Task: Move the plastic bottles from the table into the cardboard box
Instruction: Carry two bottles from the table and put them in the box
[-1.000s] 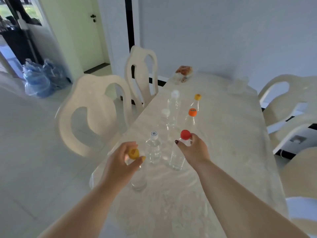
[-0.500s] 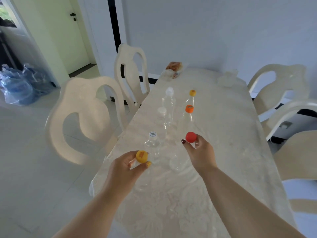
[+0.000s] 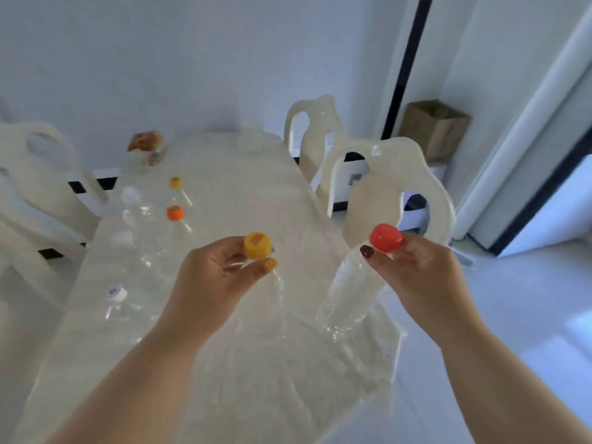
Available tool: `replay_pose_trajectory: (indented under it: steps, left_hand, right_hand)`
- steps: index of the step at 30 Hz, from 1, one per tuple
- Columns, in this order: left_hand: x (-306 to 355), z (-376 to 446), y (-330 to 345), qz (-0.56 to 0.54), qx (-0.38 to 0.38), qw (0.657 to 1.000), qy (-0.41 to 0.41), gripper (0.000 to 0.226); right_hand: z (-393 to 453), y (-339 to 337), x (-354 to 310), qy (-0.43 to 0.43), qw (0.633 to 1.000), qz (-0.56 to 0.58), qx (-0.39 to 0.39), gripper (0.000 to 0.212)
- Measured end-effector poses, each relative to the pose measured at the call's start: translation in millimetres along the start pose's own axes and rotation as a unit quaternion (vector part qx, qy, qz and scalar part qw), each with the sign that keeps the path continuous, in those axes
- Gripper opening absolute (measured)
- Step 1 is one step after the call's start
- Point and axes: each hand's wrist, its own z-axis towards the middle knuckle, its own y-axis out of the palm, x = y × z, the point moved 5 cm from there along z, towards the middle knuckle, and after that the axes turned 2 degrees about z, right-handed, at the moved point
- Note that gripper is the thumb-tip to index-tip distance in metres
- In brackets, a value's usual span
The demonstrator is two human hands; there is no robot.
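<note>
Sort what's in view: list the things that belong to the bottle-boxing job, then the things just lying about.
Job:
- yellow-capped bottle, held by the left hand
- red-capped bottle, held by the right hand
- orange-capped bottle and other bottles on the table
- cardboard box

Lying about:
- chairs
- bagged food

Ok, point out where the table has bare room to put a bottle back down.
Free: the table's right half, from the orange-capped bottle across to the chairs; also the near end under the forearms. Crowded: the left strip, where the white-capped bottle and the far yellow-capped bottle stand.
</note>
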Motion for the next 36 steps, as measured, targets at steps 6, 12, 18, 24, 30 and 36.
replay_pose_trajectory:
  steps: [6, 12, 18, 24, 30, 36]
  left_hand:
    - [72, 40, 147, -0.024, -0.112, 0.991, 0.069, 0.024]
    - [137, 71, 319, -0.040, -0.155, 0.979, 0.123, 0.038]
    - [180, 113, 465, -0.049, -0.160, 0.977, 0.129, 0.023]
    - [191, 190, 577, -0.020, -0.157, 0.978, 0.140, 0.043]
    - [178, 309, 669, 0.014, -0.170, 0.971, 0.165, 0.044]
    - [180, 457, 743, 0.026, -0.180, 0.969, 0.165, 0.041]
  right_hand:
    - [-1, -153, 31, 0.015, 0.994, -0.039, 0.106, 0.037]
    - [31, -304, 92, 0.002, 0.980, -0.097, 0.173, 0.039]
    - [96, -426, 144, -0.012, 0.969, -0.142, 0.201, 0.038]
    - [196, -497, 195, -0.009, 0.961, -0.169, 0.216, 0.032]
    - [328, -526, 247, -0.012, 0.964, -0.175, 0.201, 0.031]
    - [494, -555, 281, -0.006, 0.973, -0.150, 0.178, 0.026]
